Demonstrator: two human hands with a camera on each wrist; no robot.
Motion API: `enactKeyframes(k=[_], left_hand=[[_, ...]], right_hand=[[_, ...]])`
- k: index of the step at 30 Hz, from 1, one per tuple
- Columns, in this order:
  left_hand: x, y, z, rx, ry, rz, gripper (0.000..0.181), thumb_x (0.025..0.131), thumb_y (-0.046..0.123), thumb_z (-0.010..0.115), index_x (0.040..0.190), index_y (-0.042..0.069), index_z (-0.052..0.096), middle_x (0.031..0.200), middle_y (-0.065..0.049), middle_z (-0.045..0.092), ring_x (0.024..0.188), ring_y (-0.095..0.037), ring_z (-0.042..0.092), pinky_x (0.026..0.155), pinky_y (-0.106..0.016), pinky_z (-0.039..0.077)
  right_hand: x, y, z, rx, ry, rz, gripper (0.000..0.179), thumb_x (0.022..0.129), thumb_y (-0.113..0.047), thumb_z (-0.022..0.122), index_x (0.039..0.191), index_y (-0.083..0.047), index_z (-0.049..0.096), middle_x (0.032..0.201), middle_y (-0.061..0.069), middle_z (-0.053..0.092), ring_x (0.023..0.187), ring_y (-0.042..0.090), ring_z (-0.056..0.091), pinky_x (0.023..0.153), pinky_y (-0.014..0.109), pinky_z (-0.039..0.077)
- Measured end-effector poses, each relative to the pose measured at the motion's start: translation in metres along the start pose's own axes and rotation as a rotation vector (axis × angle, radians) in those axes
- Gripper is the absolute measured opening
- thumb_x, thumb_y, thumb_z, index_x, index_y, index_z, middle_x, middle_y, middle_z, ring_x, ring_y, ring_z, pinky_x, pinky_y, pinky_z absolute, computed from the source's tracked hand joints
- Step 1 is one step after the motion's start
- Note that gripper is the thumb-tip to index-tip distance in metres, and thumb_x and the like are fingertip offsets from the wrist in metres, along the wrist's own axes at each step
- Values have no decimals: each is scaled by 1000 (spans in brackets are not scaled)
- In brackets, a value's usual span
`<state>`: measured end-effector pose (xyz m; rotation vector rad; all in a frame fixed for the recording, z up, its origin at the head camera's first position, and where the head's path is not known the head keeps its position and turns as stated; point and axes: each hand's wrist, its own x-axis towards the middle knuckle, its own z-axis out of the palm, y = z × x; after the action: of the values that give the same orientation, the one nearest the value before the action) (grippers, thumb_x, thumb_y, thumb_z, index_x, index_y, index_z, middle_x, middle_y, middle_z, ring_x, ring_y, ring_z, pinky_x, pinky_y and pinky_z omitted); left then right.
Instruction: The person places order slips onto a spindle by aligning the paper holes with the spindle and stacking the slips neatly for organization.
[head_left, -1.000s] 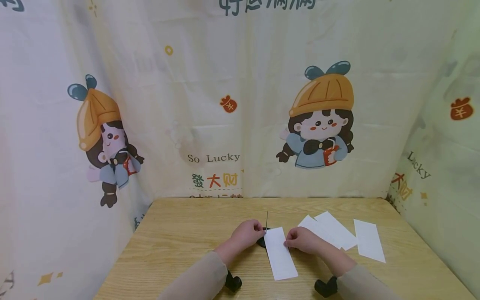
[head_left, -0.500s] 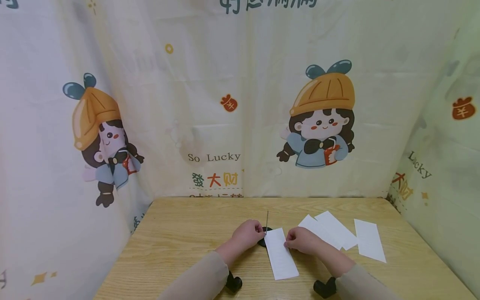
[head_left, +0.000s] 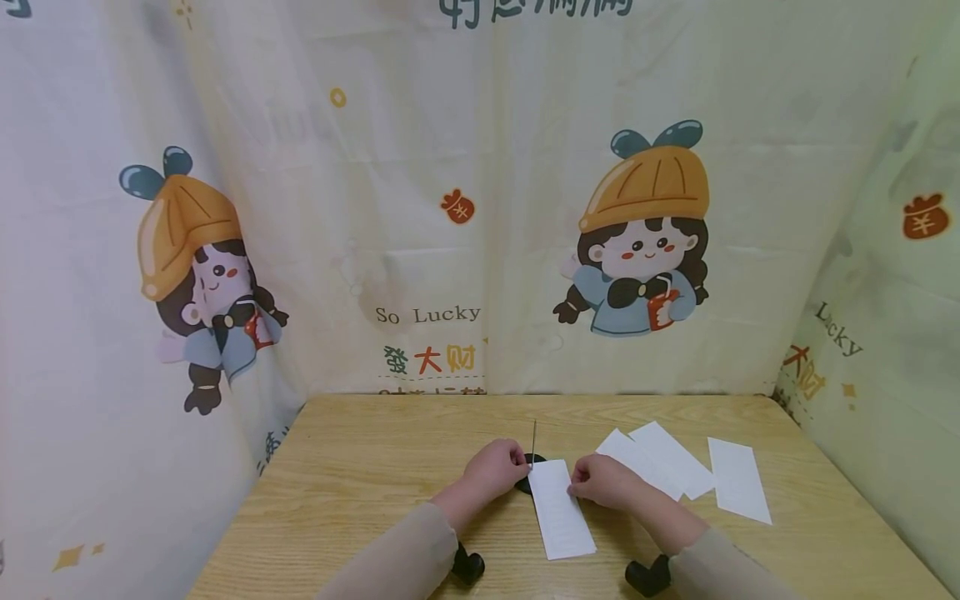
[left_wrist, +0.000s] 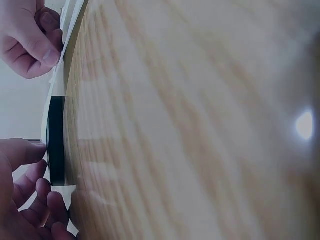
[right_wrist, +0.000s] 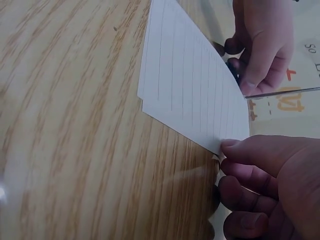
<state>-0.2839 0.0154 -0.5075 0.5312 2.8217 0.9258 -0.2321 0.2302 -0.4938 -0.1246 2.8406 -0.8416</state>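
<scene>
In the head view, a narrow white lined paper slip (head_left: 561, 510) slants toward the near side of the table. My left hand (head_left: 489, 468) pinches its far left corner, right beside the upright thin metal spike (head_left: 535, 440) of a paper spike. The spike's round black base (head_left: 523, 486) is partly hidden by that hand and the slip. On the slip's right edge, my right hand (head_left: 606, 482) pinches with thumb and forefinger. The right wrist view shows the ruled lines of the slip (right_wrist: 192, 75) and the spike (right_wrist: 285, 93) close to its far corner.
To the right on the wooden table (head_left: 360, 475) lie overlapping white slips (head_left: 671, 460) and a separate slip (head_left: 738, 481). Black camera mounts (head_left: 468, 567) sit at both wrists. A printed curtain (head_left: 405, 250) hangs behind and at the sides.
Both hands keep nearly the same place and hold on the slip. The slip's far edge has come slightly nearer, away from the spike's base.
</scene>
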Motion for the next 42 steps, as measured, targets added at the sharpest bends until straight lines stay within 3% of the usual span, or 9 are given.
enactKeyframes(k=[13,22,27,34,42], left_hand=[[-3,-16,-4,-101,-43,75,20,87,23,76,100,15,64,81,6,53,74,-11,50,71,-31,42],[-9,-21,-8,-119,-117,62,34,84,24,79,112,13,62,85,3,55,76,-13,50,73,-31,41],[-11,-20,-10,-121,-114,63,36,84,22,79,114,11,62,87,4,55,78,-13,51,74,-32,42],[-13,-15,-11,-114,-125,25,38,85,25,78,117,12,62,87,4,55,79,-14,51,76,-32,43],[-14,-13,-11,-109,-114,26,38,84,24,79,116,12,62,86,4,55,78,-13,51,75,-32,43]], right_hand=[[-8,1,-6,5,26,-45,19,87,-19,76,78,-15,60,68,-2,53,65,15,48,61,32,40],[-13,24,-20,48,71,-153,11,89,-21,73,86,-16,63,69,-4,54,60,11,48,57,29,41],[-19,41,-32,72,107,-129,14,90,-23,72,95,-13,65,73,-2,54,63,13,48,59,30,40],[-35,72,-52,96,171,-33,30,90,-28,73,112,-8,66,81,1,58,66,16,50,59,32,42],[-50,109,-79,56,207,28,48,92,-34,70,126,-2,61,94,6,62,73,17,53,62,34,44]])
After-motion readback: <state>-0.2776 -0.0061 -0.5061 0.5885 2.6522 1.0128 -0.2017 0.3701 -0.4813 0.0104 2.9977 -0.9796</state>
